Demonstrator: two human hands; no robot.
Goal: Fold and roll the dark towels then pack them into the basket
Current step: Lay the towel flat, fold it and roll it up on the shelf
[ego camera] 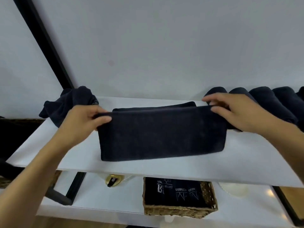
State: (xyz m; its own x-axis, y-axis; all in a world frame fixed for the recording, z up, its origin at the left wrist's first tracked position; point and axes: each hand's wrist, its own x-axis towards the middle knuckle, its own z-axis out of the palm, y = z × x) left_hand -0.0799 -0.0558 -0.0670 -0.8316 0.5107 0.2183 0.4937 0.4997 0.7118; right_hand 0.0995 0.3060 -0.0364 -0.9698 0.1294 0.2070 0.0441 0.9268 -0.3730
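Observation:
A dark navy towel [162, 134] lies folded into a wide rectangle on the white shelf [230, 165]. My left hand [85, 122] pinches its upper left corner between thumb and fingers. My right hand [236, 111] pinches the upper right corner. The top layer is lifted slightly off a lower layer that shows behind it. A wicker basket [180, 209] stands on the lower white surface below the shelf, holding several rolled dark towels with white lettering.
A crumpled dark towel [69, 104] lies at the shelf's back left. Several rolled dark towels [269, 99] line the back right. A black frame post [47, 46] slants up the wall. A gold fitting [113, 179] sits on the lower surface.

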